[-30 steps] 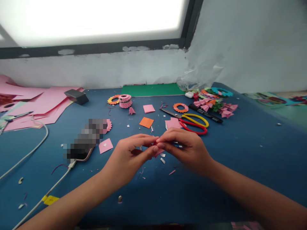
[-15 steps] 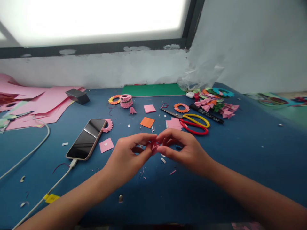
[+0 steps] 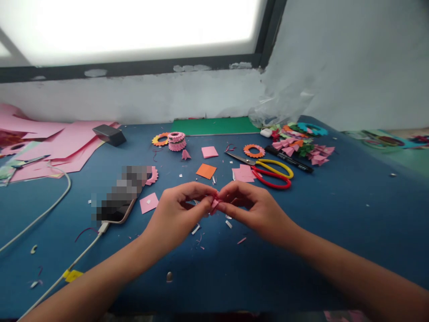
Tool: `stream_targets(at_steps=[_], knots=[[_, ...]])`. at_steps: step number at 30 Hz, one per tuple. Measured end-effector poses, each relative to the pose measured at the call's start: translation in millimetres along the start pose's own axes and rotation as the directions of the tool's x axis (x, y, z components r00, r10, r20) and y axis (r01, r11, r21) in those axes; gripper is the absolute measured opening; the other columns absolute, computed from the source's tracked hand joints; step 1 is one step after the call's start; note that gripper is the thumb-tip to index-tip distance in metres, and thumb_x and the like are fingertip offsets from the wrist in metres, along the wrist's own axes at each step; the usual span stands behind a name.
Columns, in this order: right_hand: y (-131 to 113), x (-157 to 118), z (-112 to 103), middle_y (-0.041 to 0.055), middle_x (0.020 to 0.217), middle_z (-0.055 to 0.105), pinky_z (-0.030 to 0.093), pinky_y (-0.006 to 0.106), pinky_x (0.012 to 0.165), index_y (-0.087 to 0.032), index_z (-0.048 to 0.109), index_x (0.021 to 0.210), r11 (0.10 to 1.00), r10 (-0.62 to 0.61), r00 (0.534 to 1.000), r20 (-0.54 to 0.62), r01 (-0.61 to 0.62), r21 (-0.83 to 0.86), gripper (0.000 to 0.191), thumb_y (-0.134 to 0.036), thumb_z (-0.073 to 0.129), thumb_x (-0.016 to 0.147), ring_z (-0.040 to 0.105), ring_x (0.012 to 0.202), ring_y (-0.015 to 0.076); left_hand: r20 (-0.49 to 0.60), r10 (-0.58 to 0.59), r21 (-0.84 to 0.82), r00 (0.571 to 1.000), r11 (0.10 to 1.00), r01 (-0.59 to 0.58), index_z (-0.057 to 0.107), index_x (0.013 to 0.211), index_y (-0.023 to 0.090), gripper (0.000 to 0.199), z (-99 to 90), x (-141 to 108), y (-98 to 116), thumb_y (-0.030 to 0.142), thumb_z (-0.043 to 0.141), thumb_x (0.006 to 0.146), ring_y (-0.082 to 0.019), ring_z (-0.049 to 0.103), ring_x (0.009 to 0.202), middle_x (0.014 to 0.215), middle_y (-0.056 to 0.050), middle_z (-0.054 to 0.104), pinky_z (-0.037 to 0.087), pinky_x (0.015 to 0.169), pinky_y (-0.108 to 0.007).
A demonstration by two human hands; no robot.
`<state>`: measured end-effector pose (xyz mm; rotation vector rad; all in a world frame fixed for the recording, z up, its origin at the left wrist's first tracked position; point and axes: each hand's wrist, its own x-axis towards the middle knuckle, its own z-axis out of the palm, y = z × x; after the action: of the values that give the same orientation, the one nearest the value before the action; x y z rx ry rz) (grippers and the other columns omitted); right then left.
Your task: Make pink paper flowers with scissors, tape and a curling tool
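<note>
1. Folded pink paper (image 3: 214, 205) is held up between the two hands, above the middle of the surface (image 3: 335, 250), about midway between its near and far edges.
2. The left hand (image 3: 177, 214) comes in from the near left corner, back of the hand up, fingers bent over and thumb stretched beneath them. Its grip is narrow, thumb and fingertips pinching the paper's left side.
3. The right hand (image 3: 263, 212) mirrors it from the near right corner, wrist low, fingers arched and thumb straight. Its grip is narrow too, thumb and index tips pressed to the paper's right side; the palm behind them is rounded and hollow.
4. Half a second ago the right thumb and index tips stood farther apart; now they have drawn together on the paper. The left fingertips have moved slightly left, and a white scrap (image 3: 195, 229) now shows below the left thumb.
5. The scissors (image 3: 259, 167) lie where they did, beyond the right hand toward the far edge, beside some pink squares (image 3: 243, 173). The orange square (image 3: 206, 171) is also unmoved, beyond the gap between the hands, and the pile of folded pieces (image 3: 304, 145) stays near the far right corner.
</note>
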<state>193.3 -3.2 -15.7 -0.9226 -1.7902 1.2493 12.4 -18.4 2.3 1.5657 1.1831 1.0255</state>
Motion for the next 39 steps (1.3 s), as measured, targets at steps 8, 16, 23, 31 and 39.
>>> stream_targets(at_steps=[8, 16, 23, 31, 39], knots=[[3.9, 9.5, -5.9, -0.0016, 0.076, 0.065, 0.047, 0.020, 0.061, -0.017, 0.061, 0.083, 0.945, 0.100, 0.991, 0.086, -0.122, 0.304, 0.016, -0.028, 0.071, 0.075, 0.057, 0.064, 0.0069, 0.143, -0.115, -0.221, 0.983, 0.965, 0.145, 0.072, 0.091, 0.020, 0.014, -7.7, 6.6, -1.2, 0.026, 0.063, 0.081, -0.012, 0.066, 0.077, 0.085, -0.002, 0.072, 0.056, 0.059, -0.017], [11.7, 10.2, -6.5, -0.0031, 0.073, 0.063, 0.045, 0.018, 0.060, -0.018, 0.063, 0.082, 0.874, 0.130, 0.983, 0.133, -0.177, 0.453, 0.015, -0.026, 0.073, 0.074, 0.056, 0.063, 0.0052, 0.160, -0.147, -0.245, 0.976, 0.952, 0.184, 0.073, 0.091, 0.019, 0.016, -8.4, 6.8, -0.5, 0.026, 0.068, 0.077, -0.012, 0.065, 0.074, 0.086, -0.004, 0.072, 0.055, 0.057, -0.017], [11.4, 11.9, -6.1, -0.0039, 0.072, 0.062, 0.044, 0.018, 0.060, -0.018, 0.061, 0.081, 0.877, 0.117, 0.984, 0.133, -0.165, 0.451, 0.016, -0.025, 0.073, 0.073, 0.056, 0.064, 0.0054, 0.162, -0.144, -0.229, 0.976, 0.957, 0.180, 0.073, 0.091, 0.018, 0.018, -8.9, 5.7, 0.1, 0.027, 0.070, 0.076, -0.013, 0.065, 0.074, 0.085, -0.004, 0.072, 0.055, 0.057, -0.017], [17.3, 10.7, -7.3, 0.0007, 0.085, 0.062, 0.046, 0.023, 0.059, -0.019, 0.060, 0.083, 0.985, -0.069, 0.997, 0.037, 0.062, 0.160, 0.013, -0.031, 0.064, 0.081, 0.058, 0.071, 0.0099, 0.144, -0.116, -0.219, 0.983, 0.965, 0.146, 0.072, 0.089, 0.019, 0.017, -8.2, 7.4, -1.7, 0.028, 0.071, 0.075, -0.013, 0.066, 0.073, 0.080, -0.003, 0.072, 0.055, 0.056, -0.018], [15.9, 9.8, -9.2, 0.0023, 0.095, 0.060, 0.049, 0.025, 0.065, -0.021, 0.061, 0.083, 0.958, -0.283, 0.959, 0.010, 0.284, -0.035, 0.006, -0.024, 0.058, 0.086, 0.060, 0.085, 0.0123, 0.161, -0.137, -0.233, 0.977, 0.957, 0.172, 0.071, 0.086, 0.017, 0.018, -9.8, 10.4, -4.7, 0.027, 0.074, 0.071, -0.014, 0.067, 0.074, 0.078, -0.004, 0.072, 0.054, 0.054, -0.018]])
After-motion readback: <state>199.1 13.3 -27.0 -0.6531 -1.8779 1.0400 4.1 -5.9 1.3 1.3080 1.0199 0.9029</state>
